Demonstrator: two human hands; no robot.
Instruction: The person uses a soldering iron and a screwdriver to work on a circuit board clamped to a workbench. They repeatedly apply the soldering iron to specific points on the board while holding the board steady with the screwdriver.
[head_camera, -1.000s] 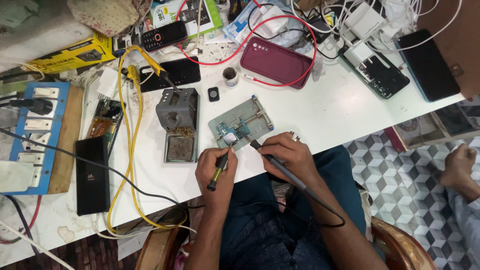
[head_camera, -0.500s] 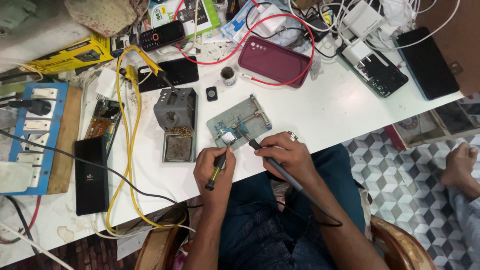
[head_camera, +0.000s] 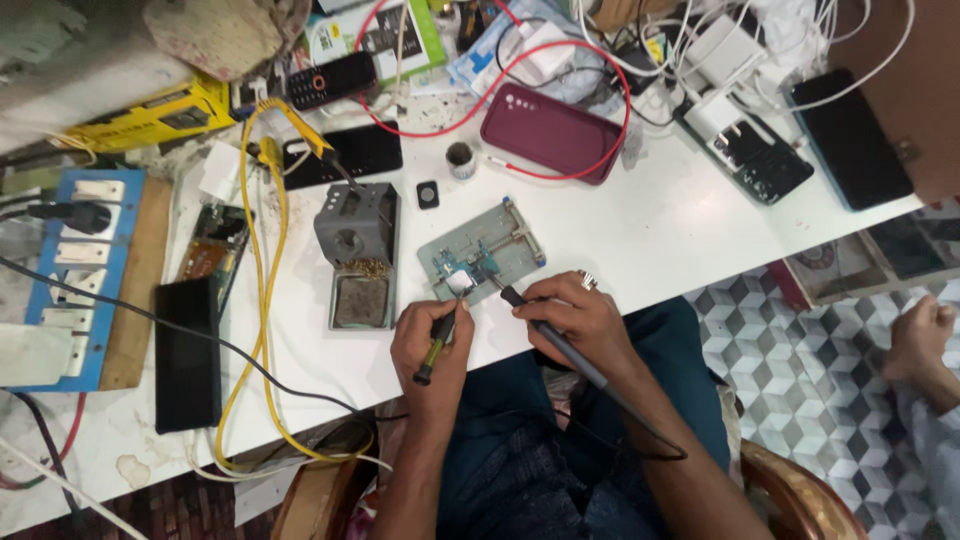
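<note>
A grey metal holder plate (head_camera: 520, 232) lies near the table's front edge with a small circuit board (head_camera: 462, 270) clamped in it. My left hand (head_camera: 430, 345) grips a black and yellow tool (head_camera: 436, 348) whose tip touches the board. My right hand (head_camera: 575, 315) holds a black soldering iron (head_camera: 555, 340) like a pen, its tip at the board and its cable trailing down over my lap. A ring shows on my right hand.
A grey soldering stand (head_camera: 358, 250) with a sponge tray sits left of the plate. A maroon phone (head_camera: 552, 132), red wire, yellow cable (head_camera: 262, 290), black phones, chargers and a blue power strip (head_camera: 60, 275) crowd the white table (head_camera: 660, 240). Another person's hand (head_camera: 915, 340) is at right.
Both hands stay at the board with only small shifts; the view has drifted slightly.
</note>
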